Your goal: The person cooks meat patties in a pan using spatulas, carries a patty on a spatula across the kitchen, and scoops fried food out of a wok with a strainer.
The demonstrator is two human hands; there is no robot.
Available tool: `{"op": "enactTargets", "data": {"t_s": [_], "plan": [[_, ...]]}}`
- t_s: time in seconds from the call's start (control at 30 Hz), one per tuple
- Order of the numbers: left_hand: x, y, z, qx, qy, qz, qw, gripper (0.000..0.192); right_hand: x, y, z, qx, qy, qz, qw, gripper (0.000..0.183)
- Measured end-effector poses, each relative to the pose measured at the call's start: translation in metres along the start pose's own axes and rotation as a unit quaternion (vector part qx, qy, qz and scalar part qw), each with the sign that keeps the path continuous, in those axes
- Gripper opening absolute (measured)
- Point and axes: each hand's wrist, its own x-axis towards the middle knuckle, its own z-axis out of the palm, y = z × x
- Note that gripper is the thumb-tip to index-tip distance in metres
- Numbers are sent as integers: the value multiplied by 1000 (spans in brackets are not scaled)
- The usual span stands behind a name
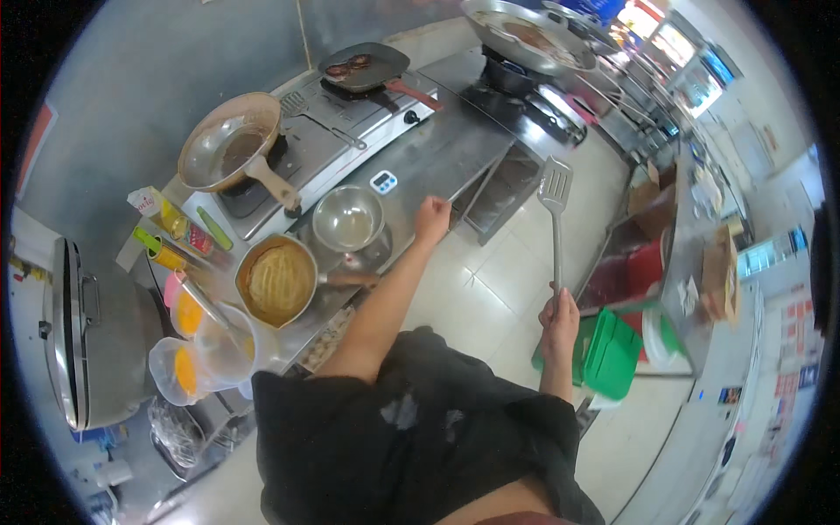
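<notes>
My right hand (pixel 559 321) grips the handle of a slotted metal turner (pixel 558 243), held upright over the floor with its blade away from me. Curled into a loose fist, my left hand (pixel 433 220) is by the front edge of the steel counter (pixel 453 147); nothing shows in it. Left of that hand are a small steel bowl or pan (pixel 350 216) and a white digital timer (pixel 383 182). Nearer me sits a wooden-handled saucepan (pixel 244 266) holding pale yellow food (pixel 279 282).
A two-burner gas stove (pixel 367 147) bears a deep frying pan (pixel 197 157), a second slotted turner (pixel 321 125) and a square pan (pixel 387 62) with dark food. Plastic jugs (pixel 259 328) stand front left, a large wok (pixel 571 56) far right. A green bin (pixel 613 354) is right of me.
</notes>
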Motion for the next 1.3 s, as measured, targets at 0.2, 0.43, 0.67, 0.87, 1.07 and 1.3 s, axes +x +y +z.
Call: {"op": "enactTargets", "data": {"t_s": [0.2, 0.43, 0.67, 0.87, 1.07, 1.3], "plan": [[198, -14, 47, 190, 190, -90, 959, 35, 145, -30, 11, -65, -112, 28, 991, 25], [279, -13, 63, 256, 298, -112, 913, 35, 339, -33, 60, -115, -278, 80, 950, 22], [253, 24, 36, 430, 223, -57, 873, 29, 453, -46, 221, -170, -465, 39, 868, 24], [237, 29, 55, 186, 348, -41, 918, 35, 496, -1, 350, -160, -518, 37, 840, 26], [160, 16, 100, -5, 194, -146, 970, 27, 480, 20, 366, -152, -556, 103, 810, 34], [103, -12, 173, 79, -6, -174, 982, 25, 496, -18, 184, -281, -569, -152, 758, 58]]}}
